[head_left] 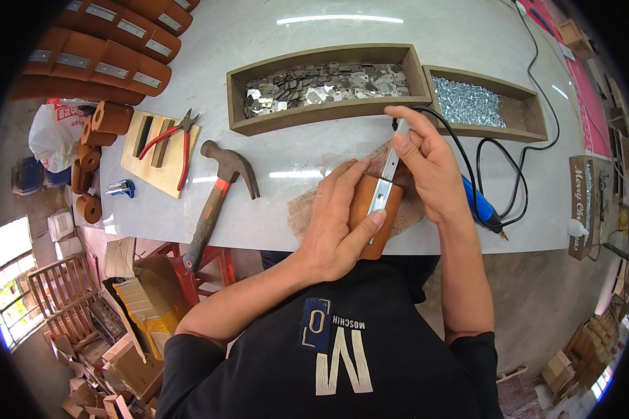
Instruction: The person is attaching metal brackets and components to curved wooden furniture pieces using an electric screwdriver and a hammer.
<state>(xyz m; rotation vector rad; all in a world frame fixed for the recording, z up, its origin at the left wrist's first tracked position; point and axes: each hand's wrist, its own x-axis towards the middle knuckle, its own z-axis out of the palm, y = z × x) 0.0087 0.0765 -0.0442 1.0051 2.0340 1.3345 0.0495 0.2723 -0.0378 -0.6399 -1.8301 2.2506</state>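
Nearby — hammer (220, 185), pliers (186, 126), screwdriver (478, 199), held block (393, 204)

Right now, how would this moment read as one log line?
Left hand: gripping brown piece; right hand: holding far end of metal rail; rail: lying along piece; hammer: on table, unheld

Left hand (334, 213) has a brown block (362, 201) over some ragged cloth (302, 209), thumb on the metal strip (382, 194) along its top. Right hand (432, 164) pinches a metal piece (393, 159) at the far end, can't really tell if it's the same strip. Hammer (215, 202) and red-handled pliers (187, 124) lie off to the left.
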